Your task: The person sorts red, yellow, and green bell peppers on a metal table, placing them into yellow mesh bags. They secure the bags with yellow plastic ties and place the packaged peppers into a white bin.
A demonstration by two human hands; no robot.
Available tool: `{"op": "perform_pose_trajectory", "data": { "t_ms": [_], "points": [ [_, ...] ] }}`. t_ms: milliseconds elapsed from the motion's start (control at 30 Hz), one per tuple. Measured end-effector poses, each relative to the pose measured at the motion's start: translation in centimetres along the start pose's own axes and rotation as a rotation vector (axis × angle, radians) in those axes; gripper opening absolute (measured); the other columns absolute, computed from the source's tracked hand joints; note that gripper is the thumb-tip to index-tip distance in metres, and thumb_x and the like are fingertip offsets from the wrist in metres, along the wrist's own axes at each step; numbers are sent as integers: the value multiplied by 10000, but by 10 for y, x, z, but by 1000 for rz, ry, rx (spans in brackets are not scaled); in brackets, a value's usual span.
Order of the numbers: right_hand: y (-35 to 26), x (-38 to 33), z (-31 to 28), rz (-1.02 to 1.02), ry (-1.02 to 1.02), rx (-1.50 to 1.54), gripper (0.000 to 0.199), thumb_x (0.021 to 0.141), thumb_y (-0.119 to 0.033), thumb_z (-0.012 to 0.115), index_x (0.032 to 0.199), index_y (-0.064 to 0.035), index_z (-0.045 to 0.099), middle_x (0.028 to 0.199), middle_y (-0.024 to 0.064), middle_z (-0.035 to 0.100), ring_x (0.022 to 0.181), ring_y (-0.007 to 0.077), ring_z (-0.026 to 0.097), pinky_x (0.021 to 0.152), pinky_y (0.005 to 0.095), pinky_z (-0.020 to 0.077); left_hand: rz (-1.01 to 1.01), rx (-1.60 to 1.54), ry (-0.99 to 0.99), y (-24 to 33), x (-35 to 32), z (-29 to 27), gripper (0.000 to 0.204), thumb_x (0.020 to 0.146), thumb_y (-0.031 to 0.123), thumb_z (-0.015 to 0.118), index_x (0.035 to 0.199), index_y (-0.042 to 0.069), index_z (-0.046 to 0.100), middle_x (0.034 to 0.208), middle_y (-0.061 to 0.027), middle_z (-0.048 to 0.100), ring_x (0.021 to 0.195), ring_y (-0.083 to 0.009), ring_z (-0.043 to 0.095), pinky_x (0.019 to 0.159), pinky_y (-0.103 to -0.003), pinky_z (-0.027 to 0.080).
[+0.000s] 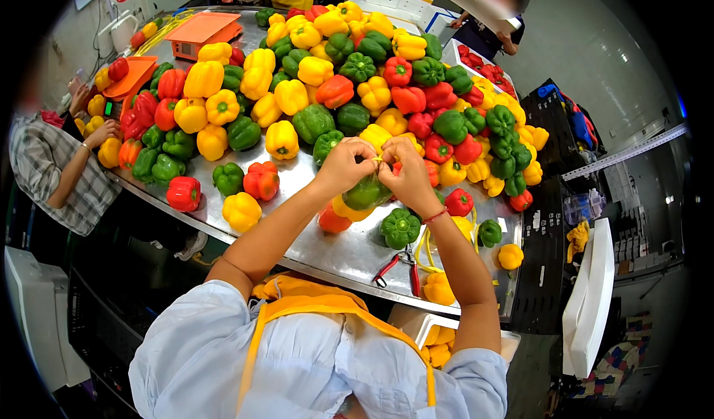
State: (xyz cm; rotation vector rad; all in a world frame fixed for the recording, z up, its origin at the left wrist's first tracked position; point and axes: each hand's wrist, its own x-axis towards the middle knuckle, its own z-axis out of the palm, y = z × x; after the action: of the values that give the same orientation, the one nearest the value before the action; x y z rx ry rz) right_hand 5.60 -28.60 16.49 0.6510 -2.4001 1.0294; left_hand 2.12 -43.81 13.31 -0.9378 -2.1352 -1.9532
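My left hand (344,165) and my right hand (405,172) meet above a clear bag of bell peppers (361,197) that holds a green, a yellow and an orange-red one. Both hands pinch the bag's gathered top between fingertips. The bag hangs just over the steel table (338,252). A loose green pepper (400,227) lies right below my right wrist. Red-handled pliers (398,264) rest near the table's front edge.
A large heap of red, yellow, green and orange peppers (335,84) covers the table. One person (63,170) in a plaid shirt works at the left, others stand at the far end. Orange scales (201,32) sit back left. Black crates (547,218) stand at right.
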Motion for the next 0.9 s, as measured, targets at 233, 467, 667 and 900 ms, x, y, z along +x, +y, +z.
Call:
{"op": "perform_pose_trajectory", "data": {
  "t_ms": [233,467,667,900],
  "points": [
    [11,2,8,25,5,163,146,658,-30,595,764,-28,494,885,115,509,888,270,498,765,335,407,-302,-358,-257,-1,10,-19,99,744,97,613,715,8,583,914,-10,503,760,-84,488,677,-211,394],
    [-6,1,16,71,128,-226,102,674,-82,611,747,-56,544,731,52,521,732,238,512,615,353,372,-243,-218,-95,-10,5,-17,105,745,89,596,754,-16,594,952,-39,505,822,-92,482,738,-226,392],
    [-21,3,18,41,110,-364,77,716,-95,584,761,-33,572,720,100,553,678,243,543,582,338,402,-158,-143,50,-16,3,-11,110,705,97,618,734,-7,597,910,-97,547,851,-179,512,761,-279,400],
    [-22,3,7,426,-51,20,146,724,-130,580,754,12,595,694,111,604,601,211,588,558,301,458,88,74,170,0,-12,1,53,711,55,581,746,15,574,908,-80,530,932,-242,449,836,-330,341]
  ]
}}
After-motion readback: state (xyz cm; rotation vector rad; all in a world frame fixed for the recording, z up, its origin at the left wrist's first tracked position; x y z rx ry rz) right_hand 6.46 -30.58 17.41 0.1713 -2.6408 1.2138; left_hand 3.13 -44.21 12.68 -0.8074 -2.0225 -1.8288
